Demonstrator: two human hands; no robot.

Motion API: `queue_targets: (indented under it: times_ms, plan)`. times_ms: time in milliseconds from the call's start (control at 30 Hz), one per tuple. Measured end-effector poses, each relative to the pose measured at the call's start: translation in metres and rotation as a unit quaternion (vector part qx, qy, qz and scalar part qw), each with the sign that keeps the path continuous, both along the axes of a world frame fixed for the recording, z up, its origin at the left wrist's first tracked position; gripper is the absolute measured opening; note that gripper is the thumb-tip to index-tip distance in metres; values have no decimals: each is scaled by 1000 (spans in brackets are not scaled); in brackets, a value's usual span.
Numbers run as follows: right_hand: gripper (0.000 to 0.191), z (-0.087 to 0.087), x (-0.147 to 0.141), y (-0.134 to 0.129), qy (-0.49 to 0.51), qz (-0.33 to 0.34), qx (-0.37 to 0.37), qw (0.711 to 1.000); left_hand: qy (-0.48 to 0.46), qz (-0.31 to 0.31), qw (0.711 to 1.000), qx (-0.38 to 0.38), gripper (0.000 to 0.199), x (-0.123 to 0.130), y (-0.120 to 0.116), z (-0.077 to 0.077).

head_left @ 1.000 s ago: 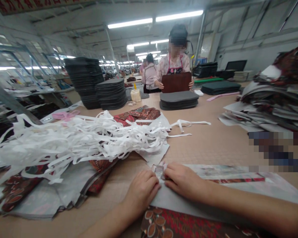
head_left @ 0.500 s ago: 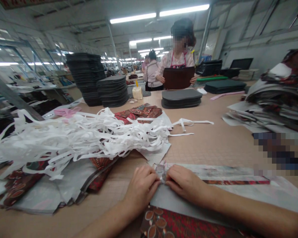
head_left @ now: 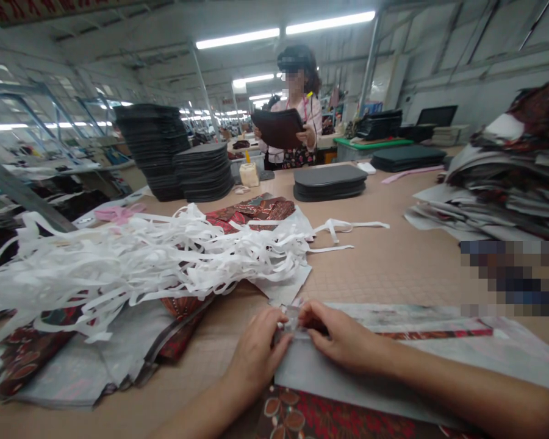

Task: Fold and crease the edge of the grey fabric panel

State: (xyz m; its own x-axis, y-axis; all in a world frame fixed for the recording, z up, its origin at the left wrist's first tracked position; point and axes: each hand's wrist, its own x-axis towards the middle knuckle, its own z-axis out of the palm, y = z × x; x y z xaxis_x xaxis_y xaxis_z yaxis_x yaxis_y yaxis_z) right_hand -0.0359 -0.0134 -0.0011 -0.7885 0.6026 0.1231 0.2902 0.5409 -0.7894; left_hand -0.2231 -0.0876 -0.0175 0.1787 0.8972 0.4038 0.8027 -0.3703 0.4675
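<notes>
A grey fabric panel with a red patterned face lies flat at the near edge of the tan table. Both my hands pinch its crumpled far left corner. My left hand grips the corner from the left with fingers curled. From the right, my right hand holds the same corner, thumb and fingers closed on the fabric. A narrow red strip runs along the panel's far edge.
A heap of white strips covers patterned panels on the left. Dark grey pads are stacked at the back and mid-table. A pile of fabric pieces sits at right. Across the table a person holds a dark panel.
My hands stay at the panel's corner, fingers shifting slightly on it. The person across the table has turned to the left and lifted the dark panel higher.
</notes>
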Motion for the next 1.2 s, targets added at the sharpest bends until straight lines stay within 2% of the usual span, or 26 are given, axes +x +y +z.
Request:
queue_targets:
  times_ms: [133,233,333,633,800,933,1067,1200]
  plan:
    - [21,-12,-3,-1,-54,-48,112,991,45,13,999,15,9,-1,0,2]
    - [12,-14,-3,-3,-79,-41,183,979,91,-11,995,34,2,0,-2,5]
    - [1,-13,-3,-4,-87,-21,233,968,113,-26,993,36,8,0,-2,3]
    - [11,-27,-1,-6,-74,31,322,943,130,-13,991,-25,11,1,-1,-1]
    - [18,-24,3,-9,-60,79,372,923,124,-8,992,-37,12,2,-1,-2]
    - [21,-17,4,-14,-68,99,398,910,162,-35,986,-11,18,4,0,-3]
    - [20,-13,22,-19,-104,89,396,908,209,-61,976,17,19,4,-1,-4]
    - [25,-14,65,-19,-95,40,422,901,239,-79,967,23,17,2,-2,0]
